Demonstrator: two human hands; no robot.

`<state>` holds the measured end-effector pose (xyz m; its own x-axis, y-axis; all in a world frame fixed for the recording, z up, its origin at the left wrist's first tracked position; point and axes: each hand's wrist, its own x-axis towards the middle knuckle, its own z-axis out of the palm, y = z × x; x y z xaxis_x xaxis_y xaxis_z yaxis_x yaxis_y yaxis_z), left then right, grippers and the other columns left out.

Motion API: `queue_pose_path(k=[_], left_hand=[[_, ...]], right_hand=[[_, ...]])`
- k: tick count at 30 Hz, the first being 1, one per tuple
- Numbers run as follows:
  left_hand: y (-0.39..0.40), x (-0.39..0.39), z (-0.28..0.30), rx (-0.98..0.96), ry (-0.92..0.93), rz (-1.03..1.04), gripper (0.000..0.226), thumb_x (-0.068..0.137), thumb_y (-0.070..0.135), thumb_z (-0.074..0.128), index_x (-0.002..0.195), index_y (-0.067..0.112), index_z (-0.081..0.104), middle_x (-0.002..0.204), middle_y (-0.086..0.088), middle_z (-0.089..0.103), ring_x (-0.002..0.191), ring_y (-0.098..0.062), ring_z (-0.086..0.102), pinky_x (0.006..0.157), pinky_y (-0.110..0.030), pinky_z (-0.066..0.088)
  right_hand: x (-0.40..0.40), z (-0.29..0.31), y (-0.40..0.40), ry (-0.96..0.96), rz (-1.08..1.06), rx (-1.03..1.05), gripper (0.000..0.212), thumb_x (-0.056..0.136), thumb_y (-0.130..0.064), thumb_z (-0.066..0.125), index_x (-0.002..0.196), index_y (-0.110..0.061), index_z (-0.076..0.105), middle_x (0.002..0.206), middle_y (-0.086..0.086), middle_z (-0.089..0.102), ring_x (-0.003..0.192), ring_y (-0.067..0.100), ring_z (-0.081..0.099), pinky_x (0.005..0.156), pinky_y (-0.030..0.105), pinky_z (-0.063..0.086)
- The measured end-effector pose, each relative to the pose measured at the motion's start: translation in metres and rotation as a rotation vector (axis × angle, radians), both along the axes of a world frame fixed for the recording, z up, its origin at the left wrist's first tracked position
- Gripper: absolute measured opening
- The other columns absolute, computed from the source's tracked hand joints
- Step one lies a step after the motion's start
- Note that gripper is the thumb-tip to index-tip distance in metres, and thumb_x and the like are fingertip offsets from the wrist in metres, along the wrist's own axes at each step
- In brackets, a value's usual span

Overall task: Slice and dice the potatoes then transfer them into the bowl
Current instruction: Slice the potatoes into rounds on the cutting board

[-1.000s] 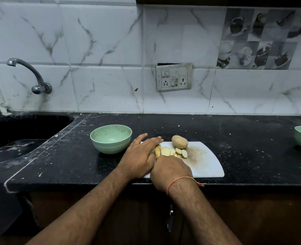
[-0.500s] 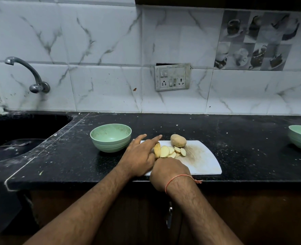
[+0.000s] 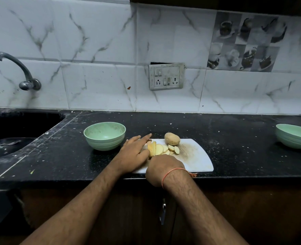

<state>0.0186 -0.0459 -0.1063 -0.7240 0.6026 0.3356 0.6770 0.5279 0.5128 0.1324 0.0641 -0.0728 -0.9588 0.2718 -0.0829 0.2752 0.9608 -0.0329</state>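
— Since a second ago, what has shifted?

— Little. Both hands have stayed at the near left of the cutting board (image 3: pixel 197 160), and the slices (image 3: pixel 161 149) fan out a touch more beside the left hand (image 3: pixel 134 152).

— Count the things for me.

— One whole potato (image 3: pixel 172 138), unpeeled, at the far edge of the board. One potato partly cut (image 3: pixel 150 150), standing on the board against the left hand, with loose slices lying just right of it; I make out about six, though they overlap and I cannot be sure. Two pale green bowls: the bowl (image 3: pixel 104 137) just left of the board, and a second bowl (image 3: pixel 294 137) well apart at the right edge of the bench (image 3: pixel 234 138).

— Anything in the bowls?

— The near one holds no potato; only faint smudges inside. The far one is cut off by the frame and I cannot tell.

— And the hands?

— Left fingers lie straight and together, pressing the cut potato from its left side. The right hand (image 3: pixel 164 168) is curled into a fist just near of the slices; what it grips is hidden under it. An orange thread (image 3: pixel 169 174) circles that wrist.

— Any writing?

— None readable. The switch plate (image 3: pixel 166 76) on the wall tiles shows sockets and switches only.
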Motion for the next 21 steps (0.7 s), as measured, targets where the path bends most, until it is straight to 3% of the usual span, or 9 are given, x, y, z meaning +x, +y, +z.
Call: queue_pose_path(k=[5, 8, 10, 12, 16, 21], left_hand=[[-0.005, -0.009, -0.005, 0.122, -0.019, 0.015, 0.08, 0.072, 0.067, 0.065, 0.147, 0.042, 0.056, 0.13, 0.023, 0.06, 0.132, -0.01, 0.042, 0.111, -0.029, 0.039], [-0.007, -0.012, -0.006, 0.141, -0.022, 0.015, 0.079, 0.068, 0.071, 0.07, 0.142, 0.046, 0.059, 0.123, 0.026, 0.062, 0.125, -0.008, 0.046, 0.099, -0.013, 0.034], [-0.006, -0.012, -0.006, 0.132, -0.032, 0.018, 0.075, 0.067, 0.072, 0.066, 0.137, 0.045, 0.064, 0.121, 0.026, 0.063, 0.123, -0.007, 0.046, 0.096, -0.007, 0.031], [-0.006, -0.011, -0.006, 0.116, -0.021, 0.017, 0.072, 0.068, 0.072, 0.063, 0.134, 0.045, 0.065, 0.119, 0.028, 0.066, 0.122, -0.008, 0.048, 0.097, -0.009, 0.034], [-0.007, -0.011, -0.005, 0.145, -0.036, 0.019, 0.062, 0.074, 0.072, 0.071, 0.129, 0.044, 0.068, 0.109, 0.032, 0.072, 0.118, -0.008, 0.057, 0.103, -0.03, 0.049], [-0.008, -0.01, -0.003, 0.162, -0.097, 0.021, 0.057, 0.074, 0.07, 0.076, 0.123, 0.04, 0.07, 0.105, 0.031, 0.074, 0.109, -0.011, 0.067, 0.098, -0.039, 0.055]], right_hand=[[0.01, 0.02, 0.002, -0.055, 0.04, -0.022, 0.026, 0.097, -0.027, 0.054, 0.117, -0.015, 0.067, 0.12, 0.008, 0.069, 0.113, 0.031, 0.065, 0.077, 0.037, 0.046], [0.019, 0.035, 0.0, -0.083, 0.04, -0.046, 0.038, 0.097, -0.019, 0.048, 0.132, -0.013, 0.061, 0.136, 0.011, 0.061, 0.126, 0.032, 0.058, 0.095, 0.04, 0.049], [0.023, 0.042, 0.0, -0.108, 0.059, -0.035, 0.039, 0.098, -0.017, 0.047, 0.133, -0.011, 0.06, 0.136, 0.013, 0.06, 0.125, 0.032, 0.057, 0.099, 0.041, 0.049], [0.026, 0.046, 0.001, -0.122, 0.086, -0.011, 0.035, 0.098, -0.018, 0.047, 0.129, -0.012, 0.062, 0.129, 0.011, 0.064, 0.119, 0.03, 0.06, 0.095, 0.04, 0.05], [0.03, 0.047, 0.003, -0.13, 0.104, 0.014, 0.043, 0.099, -0.019, 0.046, 0.14, -0.013, 0.054, 0.132, 0.01, 0.062, 0.121, 0.03, 0.059, 0.097, 0.041, 0.049], [0.033, 0.045, 0.006, -0.112, 0.12, 0.025, 0.029, 0.098, -0.019, 0.048, 0.122, -0.015, 0.063, 0.123, 0.007, 0.065, 0.114, 0.027, 0.061, 0.091, 0.038, 0.049]])
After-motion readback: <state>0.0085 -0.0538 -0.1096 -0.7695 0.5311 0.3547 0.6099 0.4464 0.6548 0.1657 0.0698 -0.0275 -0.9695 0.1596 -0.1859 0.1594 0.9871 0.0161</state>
